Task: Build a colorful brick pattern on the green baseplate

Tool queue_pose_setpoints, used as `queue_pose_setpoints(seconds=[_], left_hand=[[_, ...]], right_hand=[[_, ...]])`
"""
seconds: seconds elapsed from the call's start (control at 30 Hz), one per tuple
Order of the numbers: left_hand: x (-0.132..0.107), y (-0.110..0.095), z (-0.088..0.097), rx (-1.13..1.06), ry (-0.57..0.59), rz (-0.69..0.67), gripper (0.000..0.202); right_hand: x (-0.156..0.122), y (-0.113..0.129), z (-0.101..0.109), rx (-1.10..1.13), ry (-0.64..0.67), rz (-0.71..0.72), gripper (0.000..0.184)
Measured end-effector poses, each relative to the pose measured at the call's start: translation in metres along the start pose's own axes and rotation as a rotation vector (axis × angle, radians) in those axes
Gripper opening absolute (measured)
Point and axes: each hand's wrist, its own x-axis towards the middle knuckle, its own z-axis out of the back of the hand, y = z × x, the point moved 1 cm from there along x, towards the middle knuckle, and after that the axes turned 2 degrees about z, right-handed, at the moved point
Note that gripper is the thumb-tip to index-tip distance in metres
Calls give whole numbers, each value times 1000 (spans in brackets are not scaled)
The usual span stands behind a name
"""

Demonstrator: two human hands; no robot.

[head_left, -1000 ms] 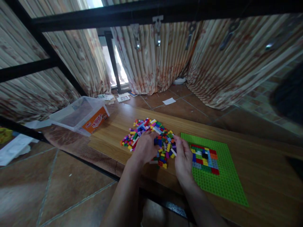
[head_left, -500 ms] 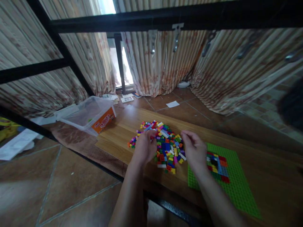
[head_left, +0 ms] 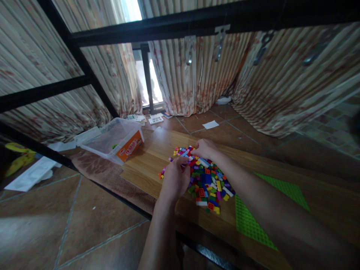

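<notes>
A heap of small coloured toy building bricks (head_left: 208,180) lies on a wooden tabletop. My left hand (head_left: 177,178) is at the heap's left side, thumb and fingers curled close together; whatever they hold is too small to make out. Over the far edge of the heap, my right hand (head_left: 207,149) reaches leftward with its fingers extended down toward the bricks, close to the left fingertips. A green studded baseplate (head_left: 287,187) lies right of the heap, partly under my right forearm, which hides the bricks built on it.
A clear plastic bin (head_left: 112,131) with an orange label stands at the table's left end, a little green thing inside. A black metal frame bar (head_left: 157,26) crosses above. Striped curtains (head_left: 180,75) hang behind, and a white paper (head_left: 210,124) lies on the tiled floor.
My right hand has moved left and away from me, from the heap's right side to its far edge. Its forearm now covers the brick build. The view has shifted slightly.
</notes>
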Motion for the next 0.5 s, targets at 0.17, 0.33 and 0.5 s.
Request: queue_pose_setpoints(seconds=[0.17,0.33,0.5], left_hand=[[0,4,0,-17,-24,-16,29],[0,9,0,-37,-35,9,27],[0,5,-2,-172,6,72,18]], right_hand=[[-4,6,-3,10,8,62,8],[-21,3,8,84,-35,126,10],[-57,-3,25,713,-38,193,26]])
